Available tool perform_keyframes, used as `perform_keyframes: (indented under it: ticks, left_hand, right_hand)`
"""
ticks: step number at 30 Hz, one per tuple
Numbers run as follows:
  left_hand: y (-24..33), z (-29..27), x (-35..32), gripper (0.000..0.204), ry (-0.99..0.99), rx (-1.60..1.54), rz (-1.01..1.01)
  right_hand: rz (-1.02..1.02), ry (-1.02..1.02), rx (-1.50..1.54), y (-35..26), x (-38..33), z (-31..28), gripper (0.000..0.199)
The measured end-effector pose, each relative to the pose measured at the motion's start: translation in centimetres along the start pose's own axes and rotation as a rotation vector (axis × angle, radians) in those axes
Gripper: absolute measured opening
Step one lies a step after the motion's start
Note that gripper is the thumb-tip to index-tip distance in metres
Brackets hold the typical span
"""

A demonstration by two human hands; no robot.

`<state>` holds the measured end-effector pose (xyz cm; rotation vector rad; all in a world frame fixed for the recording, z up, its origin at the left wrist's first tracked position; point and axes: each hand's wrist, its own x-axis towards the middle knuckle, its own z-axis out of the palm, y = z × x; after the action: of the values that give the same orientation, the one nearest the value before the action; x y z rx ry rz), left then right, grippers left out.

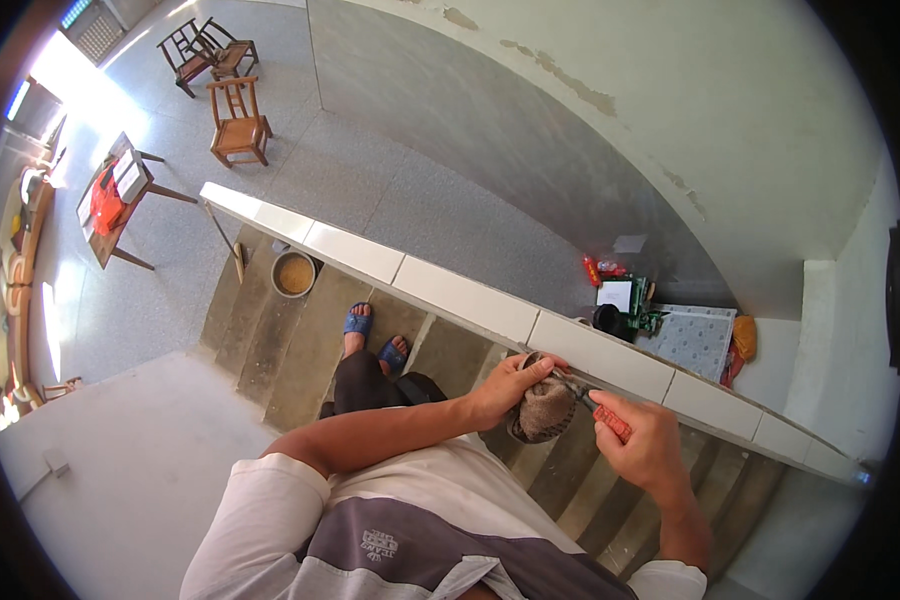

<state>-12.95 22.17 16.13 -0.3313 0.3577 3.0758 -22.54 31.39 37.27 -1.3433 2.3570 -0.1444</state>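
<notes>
My left hand [510, 388] is closed on the upper edge of a brown, textured, pouch-like thing, perhaps a knitted shoe [544, 412]. Its exact kind is hard to make out. In my right hand [642, 442] is a red-handled tool [612, 422] with a dark metal front part. The tool's front end meets the brown thing beside my left fingers, and its tip is hidden there. Both hands are held in front of my body, close to the white-tiled ledge [490, 312].
I sit on stairs [450, 360], with blue sandals [358, 322] on my feet. A metal pot [313, 283] of yellowish contents stands on a step to the left. Beyond the ledge are wooden chairs [238, 134], a low table [118, 238] and a dark bucket [610, 320].
</notes>
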Motion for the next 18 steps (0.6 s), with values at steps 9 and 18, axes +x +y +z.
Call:
perform_keyframes:
  ticks: [9, 18]
  left_hand:
    - [0.6, -0.6, 0.0, 0.037, -0.02, 0.018, -0.03]
    - [0.2, 0.2, -0.1, 0.033, -0.035, 0.107, -0.002]
  right_hand:
    - [0.012, 0.038, -0.008, -0.8, 0.2, 0.4, 0.031]
    - [0.012, 0.033, -0.002, -0.4, -0.4, 0.0, 0.03]
